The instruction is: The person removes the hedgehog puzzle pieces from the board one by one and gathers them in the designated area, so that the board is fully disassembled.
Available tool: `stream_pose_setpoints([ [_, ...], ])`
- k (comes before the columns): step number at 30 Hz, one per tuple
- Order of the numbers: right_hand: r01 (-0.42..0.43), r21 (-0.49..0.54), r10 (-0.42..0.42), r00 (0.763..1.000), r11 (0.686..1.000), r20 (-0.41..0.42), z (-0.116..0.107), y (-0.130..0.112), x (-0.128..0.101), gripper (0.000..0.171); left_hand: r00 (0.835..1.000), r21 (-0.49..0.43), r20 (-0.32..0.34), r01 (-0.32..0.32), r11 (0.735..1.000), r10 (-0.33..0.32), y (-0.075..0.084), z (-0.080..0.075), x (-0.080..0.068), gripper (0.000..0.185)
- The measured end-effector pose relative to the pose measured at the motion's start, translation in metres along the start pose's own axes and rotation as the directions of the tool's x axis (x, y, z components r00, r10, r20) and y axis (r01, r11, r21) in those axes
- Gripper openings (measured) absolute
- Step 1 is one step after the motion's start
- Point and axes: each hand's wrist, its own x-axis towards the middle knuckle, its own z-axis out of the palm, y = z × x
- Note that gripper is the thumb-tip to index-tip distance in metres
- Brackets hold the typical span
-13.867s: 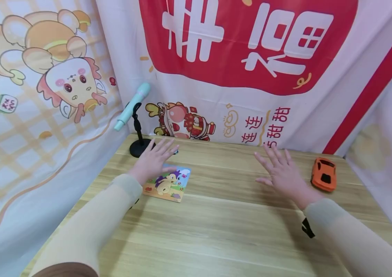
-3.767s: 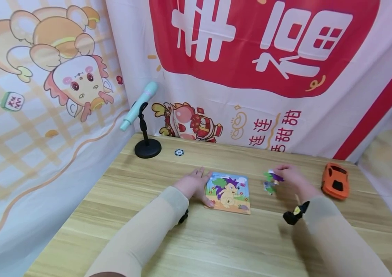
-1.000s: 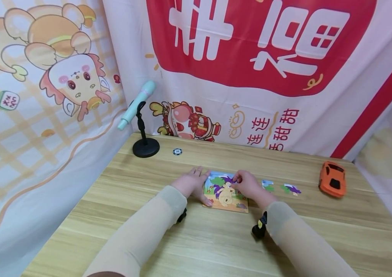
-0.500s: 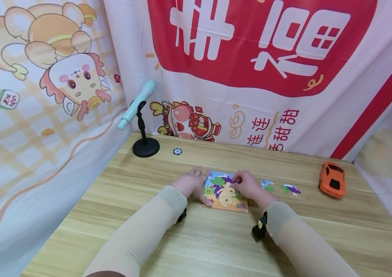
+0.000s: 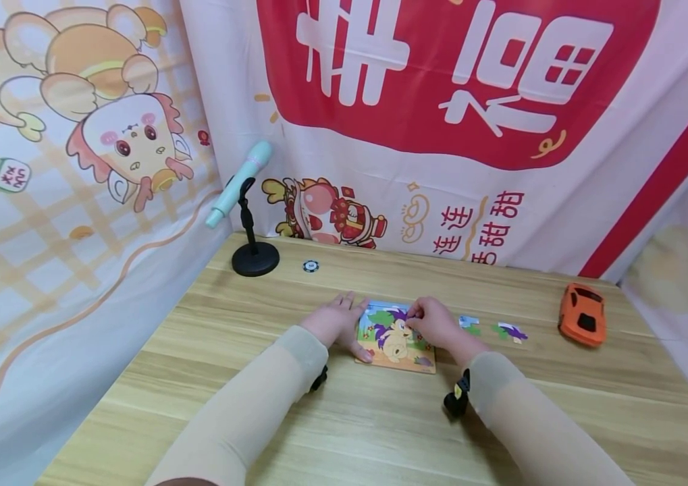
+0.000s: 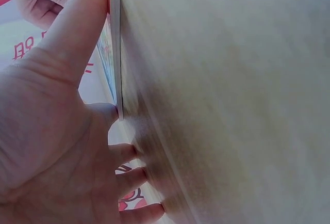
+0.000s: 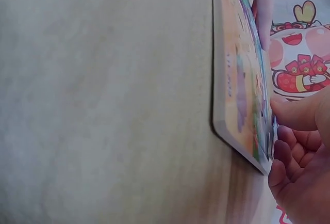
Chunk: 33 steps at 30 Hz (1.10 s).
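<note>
A jigsaw puzzle board [image 5: 393, 362] with a purple hedgehog picture lies flat between the hands. My left hand [image 5: 339, 325] steadies its left side, fingers spread; in the left wrist view the thumb lies along the board's edge [image 6: 116, 53] and the index fingertip meets its corner. The right hand [image 5: 436, 325] is over the upper right part of the picture, thumb and curled fingertips pinching a small puzzle piece, mostly hidden by the fingers. To its right, two loose puzzle pieces lie on the table: a blue-green one [image 5: 468, 322] and a purple-green one [image 5: 510, 331].
An orange toy car [image 5: 583, 314] sits at the table's right. At the back left stand a mint microphone [image 5: 240, 182] on a black stand [image 5: 255, 259] and a small round chip [image 5: 310, 266]. Printed cloth [image 5: 344, 148] hangs behind the table.
Both hands were spread apart at first, and the board has since moved right. The right hand came from the loose pieces to the board, leaving two on the table. The last second shows hardly any motion.
</note>
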Motion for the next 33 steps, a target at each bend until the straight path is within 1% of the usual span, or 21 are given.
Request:
stream_pose_setpoints([
  [2,0.014,-0.002,-0.014,1.0,1.0,-0.012,-0.002,-0.001,0.0,0.006,1.0,-0.002,-0.003,-0.006,1.0,0.006,0.0,0.0,0.0,0.136],
  [3,0.016,0.001,-0.016,1.0,1.0,-0.016,-0.004,-0.002,0.0,0.006,1.0,-0.003,-0.002,-0.006,1.0,0.006,0.001,-0.003,-0.006,0.135],
  [5,0.032,0.001,-0.032,0.999,0.999,-0.04,-0.01,-0.001,-0.001,0.006,1.0,0.005,0.001,-0.006,1.0,0.006,0.004,-0.005,-0.008,0.132],
  [10,0.088,-0.024,-0.09,0.991,0.996,-0.102,-0.04,0.005,-0.008,0.008,1.0,0.0,-0.014,-0.021,1.0,0.021,0.006,-0.008,-0.012,0.132],
  [11,0.089,-0.028,-0.091,0.99,0.996,-0.107,-0.047,0.007,-0.01,0.009,0.999,-0.015,-0.032,-0.041,0.999,0.04,0.003,-0.004,-0.008,0.132],
  [13,0.101,-0.055,-0.107,0.987,0.993,-0.122,-0.062,0.015,-0.017,0.009,0.998,-0.019,-0.035,-0.044,0.999,0.043,0.003,-0.004,-0.009,0.134],
  [17,0.124,-0.093,-0.136,0.981,0.988,-0.139,-0.091,0.038,-0.033,0.008,0.998,-0.021,-0.042,-0.048,0.999,0.047,0.001,-0.001,-0.006,0.136],
  [18,0.129,-0.092,-0.141,0.98,0.987,-0.138,-0.098,0.046,-0.038,0.008,0.999,-0.016,-0.037,-0.04,0.999,0.039,0.003,-0.003,-0.01,0.135],
  [21,0.104,-0.128,-0.12,0.985,0.986,-0.123,-0.121,0.068,-0.053,0.008,0.998,-0.022,-0.043,-0.05,0.998,0.049,0.001,-0.002,-0.009,0.133],
  [25,0.005,-0.212,-0.026,0.995,0.977,-0.096,-0.144,0.098,-0.073,0.01,0.997,-0.023,-0.048,-0.06,0.998,0.059,0.0,-0.001,-0.009,0.132],
  [27,-0.037,-0.23,0.018,0.996,0.972,-0.084,-0.15,0.112,-0.081,0.011,0.997,-0.022,-0.049,-0.062,0.998,0.061,0.0,-0.001,-0.009,0.132],
  [30,-0.073,-0.218,0.06,0.996,0.973,-0.065,-0.152,0.132,-0.092,0.013,0.997,-0.018,-0.048,-0.062,0.998,0.061,0.0,-0.002,-0.01,0.132],
  [33,-0.102,-0.215,0.086,0.993,0.971,-0.085,-0.15,0.149,-0.101,0.012,0.997,-0.021,-0.047,-0.064,0.998,0.063,0.0,-0.002,-0.011,0.132],
])
